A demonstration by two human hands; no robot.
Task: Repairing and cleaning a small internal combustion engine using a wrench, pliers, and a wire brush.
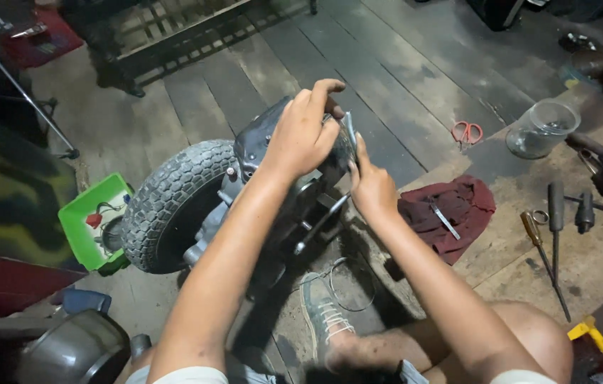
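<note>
- While gripped from above by left hand (303,135), fingers curled over top: dark engine housing (273,142) beside knobby tyre (166,203), tipped on plank floor (386,78) ahead of sneaker (322,313).
- Right hand (371,186): fingertips pressed together, pinching slim metal piece (350,135) upright at housing's edge.
- Advised for step in hand: steady downward hold with left; light pinch on right, piece kept in line with its seat; no twisting until seated.
- Close by: dark red rag (458,206) with small metal tool (444,220); screwdriver (539,252); red scissors (466,131); clear jar (544,128); green tray (92,217).
- Hidden: seat of metal piece, behind left hand; kind of piece unclear, whether tool or part.
- Hard to make out: thin wire loop (347,284) on floor, ends lost in shadow; tray contents; dim corners; objects at right cut off by frame edge.
</note>
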